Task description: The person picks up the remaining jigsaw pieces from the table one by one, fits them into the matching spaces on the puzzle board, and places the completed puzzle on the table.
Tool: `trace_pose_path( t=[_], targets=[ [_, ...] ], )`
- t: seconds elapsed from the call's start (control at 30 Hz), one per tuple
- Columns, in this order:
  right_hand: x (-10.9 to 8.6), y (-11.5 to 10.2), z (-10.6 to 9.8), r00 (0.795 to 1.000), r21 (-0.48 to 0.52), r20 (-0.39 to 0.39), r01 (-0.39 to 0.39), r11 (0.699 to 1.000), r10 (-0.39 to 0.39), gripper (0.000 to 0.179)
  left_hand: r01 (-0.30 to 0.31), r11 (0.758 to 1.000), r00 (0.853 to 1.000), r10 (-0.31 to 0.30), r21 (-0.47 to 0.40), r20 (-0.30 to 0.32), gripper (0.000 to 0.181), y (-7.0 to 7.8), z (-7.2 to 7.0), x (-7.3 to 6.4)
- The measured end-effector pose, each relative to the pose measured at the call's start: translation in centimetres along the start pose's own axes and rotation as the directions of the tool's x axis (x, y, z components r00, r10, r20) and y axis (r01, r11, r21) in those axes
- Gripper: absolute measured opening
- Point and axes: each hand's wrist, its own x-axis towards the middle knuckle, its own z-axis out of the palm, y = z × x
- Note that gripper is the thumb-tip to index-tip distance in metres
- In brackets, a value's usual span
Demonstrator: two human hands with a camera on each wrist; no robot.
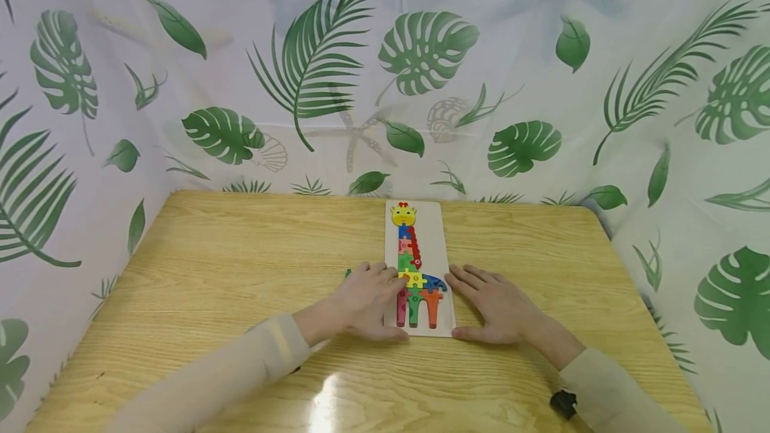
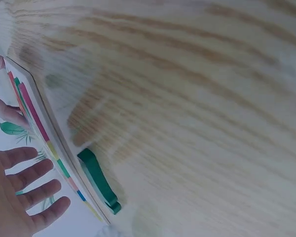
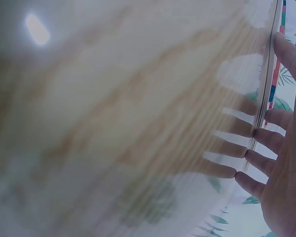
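Note:
A giraffe jigsaw puzzle of coloured pieces lies on a pale board at the middle of the table. My left hand is over the board's lower left side, fingers extended, partly hiding that edge. In the left wrist view its fingers are spread beside the pieces and hold nothing. Along the board's right edge lies my right hand, its straight fingertips against the side, as the right wrist view also shows. A green puzzle piece sits on the table just left of the board, mostly hidden by the left hand in the head view.
The wooden table extends around the board to both sides. Behind it and at the sides hangs a white cloth with green leaf prints. A small black object shows by the right sleeve.

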Motion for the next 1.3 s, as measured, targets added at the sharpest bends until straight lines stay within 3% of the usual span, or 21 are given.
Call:
trace_pose_path(
  t=[0.77,1.13,1.3],
  targets=[
    [-0.1,0.1,0.0,1.0,0.014,-0.007,0.004,1.0,-0.004,0.104,0.043,0.992,0.999,-0.045,-0.12,-0.009,0.103,-5.0,1.1,-3.5],
    [-0.1,0.1,0.0,1.0,0.006,-0.003,0.009,1.0,-0.009,0.104,0.079,0.988,0.997,-0.08,-0.134,0.001,0.105,-6.4,1.1,-4.5],
    [-0.1,0.1,0.2,1.0,0.011,-0.007,0.007,1.0,-0.007,0.104,0.08,0.987,0.996,-0.086,-0.139,-0.038,0.101,-7.0,1.7,-4.8]
  ],
)
